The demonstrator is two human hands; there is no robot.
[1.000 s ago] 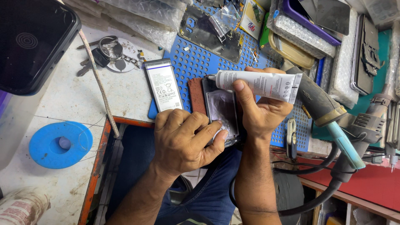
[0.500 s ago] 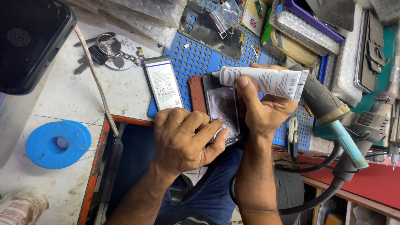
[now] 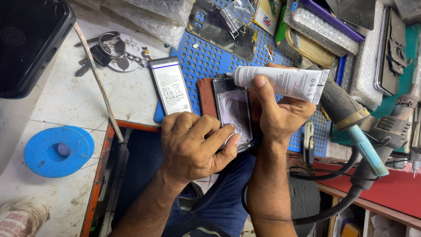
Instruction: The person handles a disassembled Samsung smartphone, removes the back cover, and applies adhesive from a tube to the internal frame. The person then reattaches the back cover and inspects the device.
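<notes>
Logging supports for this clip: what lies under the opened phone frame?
A brown pad on the blue perforated mat. The left hand covers the frame's near end.

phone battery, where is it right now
In the head view the phone battery lies flat at the left edge of the blue perforated mat, just above the left hand and below-right of the bunch of keys.

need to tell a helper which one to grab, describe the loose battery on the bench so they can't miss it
Start at the blue perforated mat in the middle of the bench. At its left edge, just above the left hand, lies the battery: a flat grey rectangle with a dark top band. Unlike the open phone frame beside it, no hand touches it.
</notes>
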